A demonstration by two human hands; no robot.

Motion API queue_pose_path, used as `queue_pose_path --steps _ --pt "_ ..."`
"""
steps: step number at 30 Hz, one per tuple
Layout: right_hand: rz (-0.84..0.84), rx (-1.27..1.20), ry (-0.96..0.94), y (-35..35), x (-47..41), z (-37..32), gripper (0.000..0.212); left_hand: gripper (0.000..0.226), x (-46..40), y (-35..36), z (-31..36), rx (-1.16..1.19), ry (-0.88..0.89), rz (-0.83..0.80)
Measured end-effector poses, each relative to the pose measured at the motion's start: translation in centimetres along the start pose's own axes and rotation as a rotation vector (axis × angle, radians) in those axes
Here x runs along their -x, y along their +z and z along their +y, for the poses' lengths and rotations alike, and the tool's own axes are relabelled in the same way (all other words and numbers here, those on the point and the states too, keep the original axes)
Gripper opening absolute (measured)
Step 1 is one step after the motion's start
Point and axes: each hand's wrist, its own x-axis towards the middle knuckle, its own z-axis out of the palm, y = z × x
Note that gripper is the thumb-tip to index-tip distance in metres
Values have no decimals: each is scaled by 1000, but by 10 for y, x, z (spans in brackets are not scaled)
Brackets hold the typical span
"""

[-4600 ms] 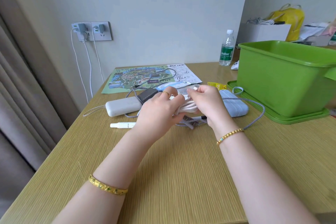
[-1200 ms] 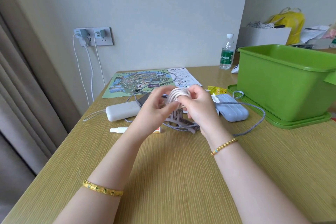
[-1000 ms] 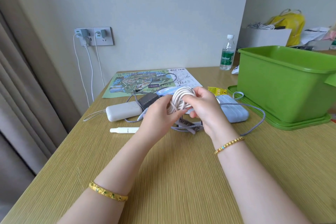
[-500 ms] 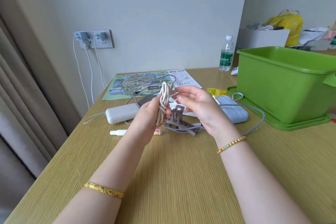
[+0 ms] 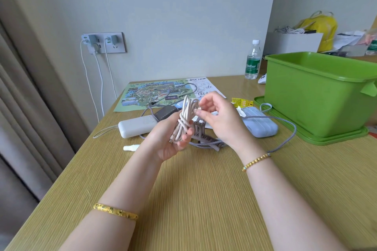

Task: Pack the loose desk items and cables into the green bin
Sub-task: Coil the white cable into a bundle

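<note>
At 10 o'clock lies the white power bank (image 5: pixel 137 127). At centre the left hand (image 5: pixel 169 138) grips the coiled white cable (image 5: pixel 184 120); the right hand (image 5: pixel 219 118) pinches its loose end. If that end slips, the coil may unwind. Half a second ago the right hand was open. The green bin (image 5: pixel 318 96) waits at 2 o'clock.

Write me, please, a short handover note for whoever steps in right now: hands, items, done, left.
Left hand grips the coiled white cable above the desk. Right hand pinches the cable's loose end by the coil.
Green bin stands on its lid at the right; its inside is not visible.
Done: cable coiled.
Left: bin the coil, then the white power bank, blue power bank, grey cable, hair clip, white tube.
</note>
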Motion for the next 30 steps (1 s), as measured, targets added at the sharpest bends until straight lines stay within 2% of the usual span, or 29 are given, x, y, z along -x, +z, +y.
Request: queue_pose_path --steps 2,4,8,10,11,16,18,21,25,30 --pt "-1 15 -9 0 0 1 22 41 0 0 -1 -28 17 9" --pt "24 40 5 -1 0 3 17 44 -1 1 -4 -138 124 68" --pt "81 156 63 0 -2 8 11 31 -3 4 -9 -686 487 293" --pt "89 155 64 1 -2 8 12 28 -3 5 -13 -931 561 326" --pt "99 142 58 1 -2 7 12 26 -3 7 -14 -968 573 325" --pt "125 103 9 3 -1 1 10 29 -1 6 -10 -571 406 245" --pt "88 125 6 4 0 0 5 31 -3 3 -11 -528 394 241" --pt "22 212 -14 7 1 2 18 32 -3 1 -11 -516 393 247" --pt "107 209 -25 9 2 2 11 33 -4 3 -14 -464 341 205" --pt "141 356 -242 16 7 3 15 27 -5 6 -10 -293 320 144"
